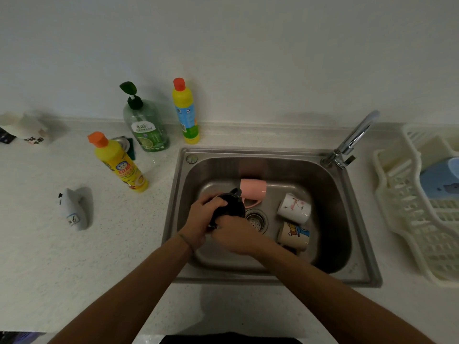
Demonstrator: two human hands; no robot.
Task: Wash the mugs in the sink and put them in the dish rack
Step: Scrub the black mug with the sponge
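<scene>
1. Black mug [231, 203] is held over the left part of the steel sink [357, 259], above the basin floor and just left of the drain [255, 220].
2. The left hand [201, 219] has its grip clamped on the mug, fingers curled over its upper left side.
3. The right hand [236, 235] has its grip curled against the mug's lower edge from the right; whether it holds anything else there cannot be told.
4. 3 more mugs lie on their sides in the basin: a pink mug [253, 189] touching the black one from behind, a white mug [294, 207] with a pink figure to the right, and a beige cartoon mug [294, 235] just in front of that.
5. The dish rack [407, 219] stands on the worktop [49, 256] right of the sink, with a blue mug [439, 180] in it.
6. The faucet [352, 140] rises at the sink's back right corner.
7. Left of the sink stand 2 yellow bottles [121, 165], [186, 112] and a green pump bottle [146, 125].
</scene>
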